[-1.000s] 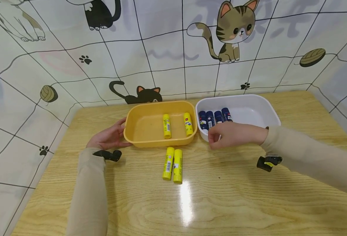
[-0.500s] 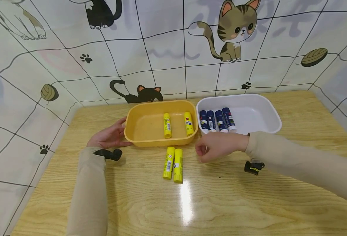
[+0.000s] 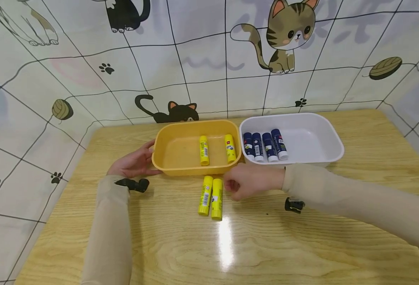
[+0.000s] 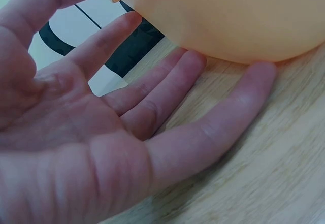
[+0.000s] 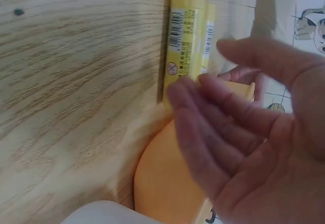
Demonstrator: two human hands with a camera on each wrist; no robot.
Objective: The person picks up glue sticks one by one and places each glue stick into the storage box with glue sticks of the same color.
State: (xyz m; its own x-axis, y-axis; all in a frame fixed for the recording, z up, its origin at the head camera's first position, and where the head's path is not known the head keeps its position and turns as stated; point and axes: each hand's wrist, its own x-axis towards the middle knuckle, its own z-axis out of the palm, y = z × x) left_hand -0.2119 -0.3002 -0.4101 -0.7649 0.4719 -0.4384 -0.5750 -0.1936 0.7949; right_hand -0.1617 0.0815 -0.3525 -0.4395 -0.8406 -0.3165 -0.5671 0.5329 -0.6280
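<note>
My left hand (image 3: 133,161) rests at the left end of a yellow-orange bin (image 3: 191,171), its spread fingertips touching the bin's wall in the left wrist view. Inside the bin lie two yellow glue sticks, one near the middle (image 3: 203,150) and one at the right (image 3: 230,149). On the table in front, two more yellow glue sticks lie side by side, a left one (image 3: 205,196) and a right one (image 3: 217,199). Just right of that pair hovers my right hand (image 3: 250,180), fingers loosely bent and holding nothing. In the right wrist view its fingertips are near the yellow sticks.
A white bin (image 3: 312,138) stands against the yellow bin's right end. Several dark blue glue sticks (image 3: 269,146) with white ends lie in its left part. The wooden table (image 3: 284,245) meets a cat-patterned backdrop (image 3: 202,59) behind the bins.
My right hand has moved left and toward me, from the white bin's front edge to beside the loose yellow glue sticks. The left hand stays at the yellow bin. The view shifts slightly.
</note>
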